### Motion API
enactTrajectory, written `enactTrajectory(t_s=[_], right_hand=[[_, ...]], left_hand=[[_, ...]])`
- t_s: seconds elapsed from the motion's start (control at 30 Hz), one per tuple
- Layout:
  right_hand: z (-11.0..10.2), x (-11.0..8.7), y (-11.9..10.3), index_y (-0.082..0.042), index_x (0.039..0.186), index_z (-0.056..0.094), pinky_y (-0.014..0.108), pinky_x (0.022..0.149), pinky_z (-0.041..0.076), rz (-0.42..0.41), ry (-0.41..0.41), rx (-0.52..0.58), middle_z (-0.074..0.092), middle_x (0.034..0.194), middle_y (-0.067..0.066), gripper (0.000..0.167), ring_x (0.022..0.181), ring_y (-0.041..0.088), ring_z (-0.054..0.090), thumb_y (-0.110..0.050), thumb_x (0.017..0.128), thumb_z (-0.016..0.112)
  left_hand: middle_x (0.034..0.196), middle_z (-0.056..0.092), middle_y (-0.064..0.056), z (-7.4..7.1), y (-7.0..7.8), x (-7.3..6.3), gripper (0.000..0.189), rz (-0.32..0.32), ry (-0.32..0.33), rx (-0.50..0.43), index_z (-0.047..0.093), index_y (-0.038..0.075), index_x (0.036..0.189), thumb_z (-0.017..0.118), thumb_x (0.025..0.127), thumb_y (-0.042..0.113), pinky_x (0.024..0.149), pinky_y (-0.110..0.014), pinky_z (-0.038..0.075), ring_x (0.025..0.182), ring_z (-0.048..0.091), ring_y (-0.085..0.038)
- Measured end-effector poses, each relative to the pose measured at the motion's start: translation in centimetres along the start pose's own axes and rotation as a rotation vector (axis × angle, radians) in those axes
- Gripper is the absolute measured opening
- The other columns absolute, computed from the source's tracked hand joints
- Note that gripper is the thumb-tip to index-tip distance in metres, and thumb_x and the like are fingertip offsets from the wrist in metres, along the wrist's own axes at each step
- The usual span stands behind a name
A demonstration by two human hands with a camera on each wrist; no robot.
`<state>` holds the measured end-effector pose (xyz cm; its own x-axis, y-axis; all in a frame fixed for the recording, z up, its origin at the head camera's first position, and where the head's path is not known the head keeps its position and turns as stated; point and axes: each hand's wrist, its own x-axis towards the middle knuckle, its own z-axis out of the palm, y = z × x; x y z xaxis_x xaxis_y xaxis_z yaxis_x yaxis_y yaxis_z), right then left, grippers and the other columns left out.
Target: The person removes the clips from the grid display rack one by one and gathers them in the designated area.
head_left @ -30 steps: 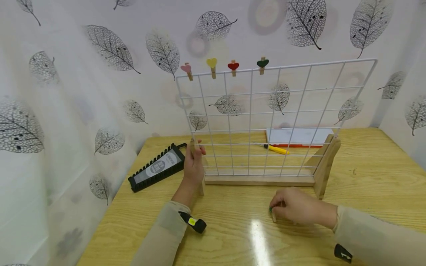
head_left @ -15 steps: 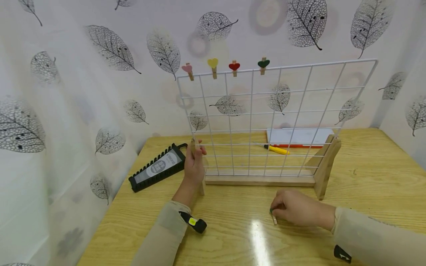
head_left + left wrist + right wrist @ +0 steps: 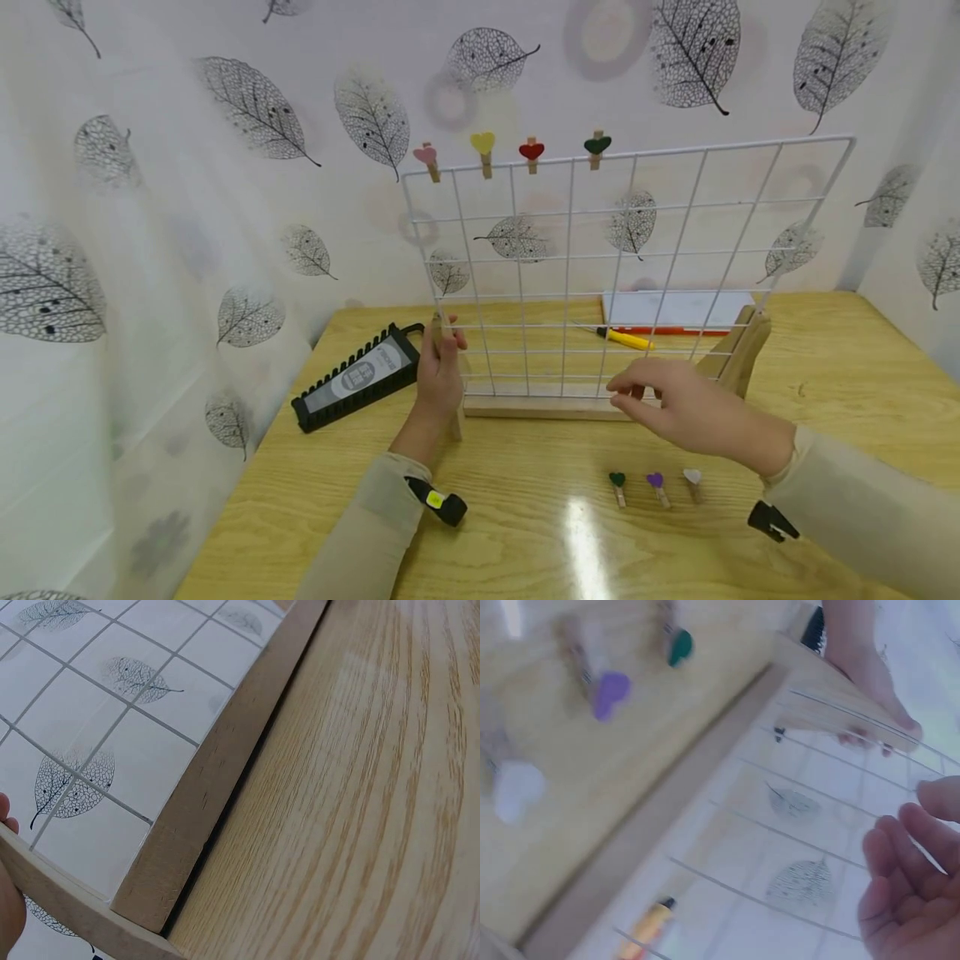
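My left hand (image 3: 440, 375) grips the left wooden side support (image 3: 82, 907) of a stand that carries a white wire grid (image 3: 780, 142). My right hand (image 3: 693, 412) is raised in front of the grid's lower right part, fingers bent and apart from the thumb, with nothing between them. Below it on the table lie three small wooden clothespins with hearts: a green clothespin (image 3: 617, 481), a purple clothespin (image 3: 656, 481) and a white clothespin (image 3: 692, 477). Along the grid's top wire sit a pink clothespin (image 3: 426, 156), a yellow clothespin (image 3: 483, 145), a red clothespin (image 3: 532, 152) and another green clothespin (image 3: 597, 145).
To the left of the stand lies a black toothed rack (image 3: 360, 375). Behind the grid are a yellow-handled screwdriver (image 3: 630, 338) and a white flat box (image 3: 675, 308) with a red edge. The stand's wooden base bar (image 3: 547, 408) crosses the table (image 3: 525, 517). Leaf-patterned cloth hangs behind.
My right hand has let go of the green clothespin on the table and risen toward the grid, uncovering the purple and white clothespins. My left hand keeps its hold on the stand.
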<state>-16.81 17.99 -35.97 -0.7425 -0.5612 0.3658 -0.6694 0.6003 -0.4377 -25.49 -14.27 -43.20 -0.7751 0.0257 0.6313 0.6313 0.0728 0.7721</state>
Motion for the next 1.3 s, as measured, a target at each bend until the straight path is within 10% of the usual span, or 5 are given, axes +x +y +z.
enactTrajectory(t_s=[0.2,0.47,0.7,0.9,1.3], right_hand=[[-1.8,1.9,-0.3,-0.014,0.1,0.074,0.02,0.064,0.048,-0.261,0.269,-0.094,0.068,0.088,-0.011,0.006,0.077,0.004,0.06,-0.017,0.095,0.072],[-5.4,5.2,-1.9,-0.002,0.095,0.076,0.013,0.071,0.047,-0.428,0.566,-0.114,0.073,0.089,0.007,0.044,0.075,0.013,0.063,-0.042,0.102,0.059],[-8.5,7.5,-4.3,0.005,0.095,0.075,0.014,0.08,0.042,-0.406,0.747,-0.042,0.072,0.09,0.018,0.051,0.077,0.015,0.058,-0.045,0.099,0.064],[-10.1,10.0,-6.3,0.005,0.097,0.076,0.019,0.087,0.044,-0.38,0.854,-0.025,0.073,0.095,0.019,0.023,0.088,0.02,0.063,-0.017,0.09,0.073],[-11.2,13.5,-7.2,0.003,0.107,0.075,0.022,0.085,0.043,-0.348,0.865,-0.06,0.07,0.098,0.017,0.02,0.092,0.022,0.061,-0.006,0.089,0.072]], left_hand=[[0.096,0.046,-0.027,0.0,-0.2,0.0,0.058,0.02,0.001,0.009,0.041,-0.009,0.129,0.033,0.103,0.042,0.081,-0.025,0.033,0.087,0.043,-0.017],[0.095,0.048,-0.016,0.4,-0.2,0.2,0.071,0.007,0.0,-0.044,0.041,-0.011,0.13,0.036,0.099,0.052,0.088,-0.027,0.033,0.09,0.043,-0.018],[0.094,0.046,-0.029,0.6,0.6,0.4,0.072,-0.024,-0.021,-0.01,0.041,-0.014,0.128,0.035,0.099,0.051,0.075,-0.025,0.031,0.08,0.039,-0.019],[0.095,0.047,-0.03,0.2,0.4,0.4,0.074,-0.015,-0.009,0.024,0.042,-0.012,0.13,0.033,0.098,0.053,0.074,-0.025,0.031,0.08,0.039,-0.018],[0.096,0.05,-0.01,-0.1,-0.2,0.2,0.078,-0.017,0.007,-0.003,0.042,-0.009,0.13,0.036,0.097,0.06,0.081,-0.028,0.033,0.086,0.043,-0.021]])
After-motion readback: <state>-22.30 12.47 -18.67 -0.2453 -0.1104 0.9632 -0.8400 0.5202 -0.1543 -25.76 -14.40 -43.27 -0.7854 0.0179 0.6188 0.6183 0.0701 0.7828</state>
